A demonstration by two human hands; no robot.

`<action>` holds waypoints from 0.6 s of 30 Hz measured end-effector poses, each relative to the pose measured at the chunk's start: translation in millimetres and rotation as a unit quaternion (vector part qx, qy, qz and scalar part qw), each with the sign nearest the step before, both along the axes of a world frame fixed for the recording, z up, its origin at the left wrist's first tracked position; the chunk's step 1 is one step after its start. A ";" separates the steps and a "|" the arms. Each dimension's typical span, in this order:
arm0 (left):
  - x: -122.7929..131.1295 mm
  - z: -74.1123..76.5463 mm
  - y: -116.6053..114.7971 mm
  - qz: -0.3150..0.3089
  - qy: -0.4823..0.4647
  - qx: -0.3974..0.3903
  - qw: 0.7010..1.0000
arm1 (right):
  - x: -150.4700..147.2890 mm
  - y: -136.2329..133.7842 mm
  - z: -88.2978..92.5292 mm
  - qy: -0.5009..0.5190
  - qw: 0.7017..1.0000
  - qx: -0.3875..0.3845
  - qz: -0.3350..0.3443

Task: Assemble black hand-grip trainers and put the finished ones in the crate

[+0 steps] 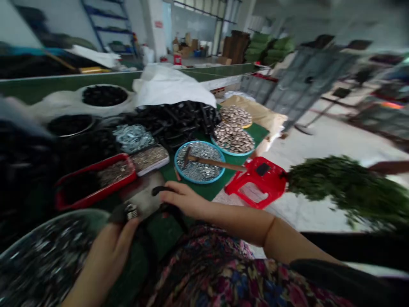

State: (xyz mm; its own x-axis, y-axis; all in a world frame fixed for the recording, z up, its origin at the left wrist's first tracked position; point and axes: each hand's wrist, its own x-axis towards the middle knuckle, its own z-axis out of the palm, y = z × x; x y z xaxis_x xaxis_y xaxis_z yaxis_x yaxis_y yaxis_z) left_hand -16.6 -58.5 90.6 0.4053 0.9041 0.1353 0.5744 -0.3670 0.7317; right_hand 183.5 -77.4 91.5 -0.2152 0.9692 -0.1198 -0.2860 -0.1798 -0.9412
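Observation:
My left hand (116, 238) is closed, thumb and fingers pinching a black piece with a shiny ridged metal fitting (131, 210). To its right, my right hand (182, 198) curls round a curved black part (161, 190). A black strap-like length hangs below both hands; whether the two parts are one thing I cannot tell. Behind the hands is a blurred pale metal block (147, 194) on the green table (171, 170). Close by on the left stands a large tub (102, 212) of shiny metal pieces.
A hammer (217, 163) lies across a blue basin (200, 182) of small metal parts. Beyond are a red tray (96, 191), black parts (179, 121) and a red plastic stool (275, 181). On the right, another person's hand (378, 167) holds leafy branches (338, 179).

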 end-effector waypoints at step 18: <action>-1.8 -1.3 -4.4 -0.026 0.182 -0.006 0.983 | -23.4 15.1 1.5 -0.252 0.965 0.031 0.069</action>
